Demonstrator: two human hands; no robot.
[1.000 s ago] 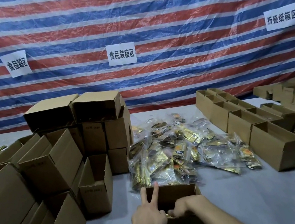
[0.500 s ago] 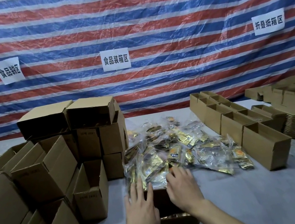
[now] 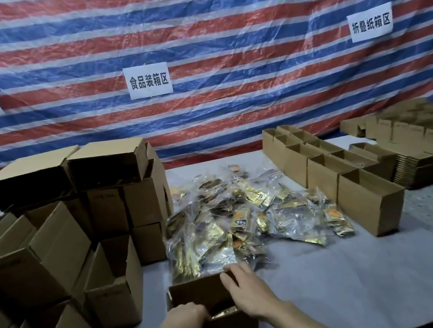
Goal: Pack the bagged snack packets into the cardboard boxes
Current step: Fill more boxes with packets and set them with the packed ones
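An open cardboard box (image 3: pixel 196 291) stands on the table right in front of me. Inside it a gold snack packet (image 3: pixel 224 312) shows between my hands. My left hand (image 3: pixel 186 326) curls over the box's near left rim and grips it. My right hand (image 3: pixel 249 292) lies across the box's right side with its fingers straight, the fingertips at the far right corner. Just beyond the box lies a pile of clear bags of gold and orange snack packets (image 3: pixel 236 218).
Stacked and open cardboard boxes (image 3: pixel 52 248) crowd the left side. A row of open boxes (image 3: pixel 356 186) runs along the right of the pile, with flat folded cartons (image 3: pixel 425 166) behind it. The grey table (image 3: pixel 372 281) stretches to my right; a striped tarp hangs at the back.
Both hands have drawn back from the bag pile. The left hand went from flat and reaching to curled on the box's near rim; the right pulled back to the box's far right corner.
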